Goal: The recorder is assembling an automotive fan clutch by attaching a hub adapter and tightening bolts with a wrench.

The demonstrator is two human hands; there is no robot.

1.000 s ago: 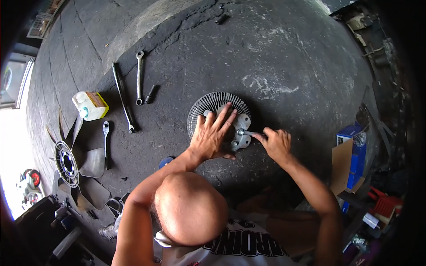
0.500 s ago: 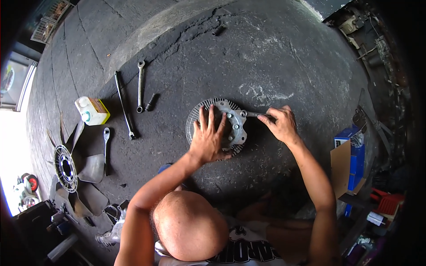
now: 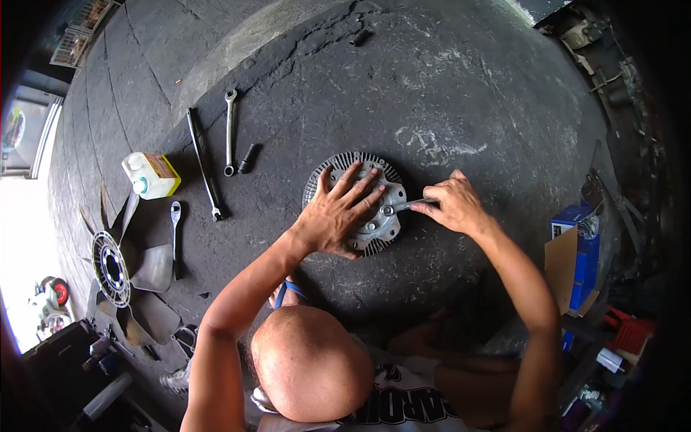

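A round finned metal fan clutch lies flat on the dark floor in front of me, with a grey bracket-like plate and several bolts on its face. My left hand rests on its left and upper part, fingers spread and stretched out, covering much of the middle. Between the closed fingers of my right hand is a wrench, pointing left. Its ring end sits around a bolt at the right part of the plate. Part of the wrench's handle is hidden in my grip.
To the left lie a long bar, a combination wrench, a black socket and a ratchet. A white jug stands beside a bladed fan. At the right are blue boxes; another dark socket lies far ahead.
The wrench's ring end has moved from near the plate's edge onto a bolt nearer the middle. My left hand's fingers have shifted right across the fan clutch.
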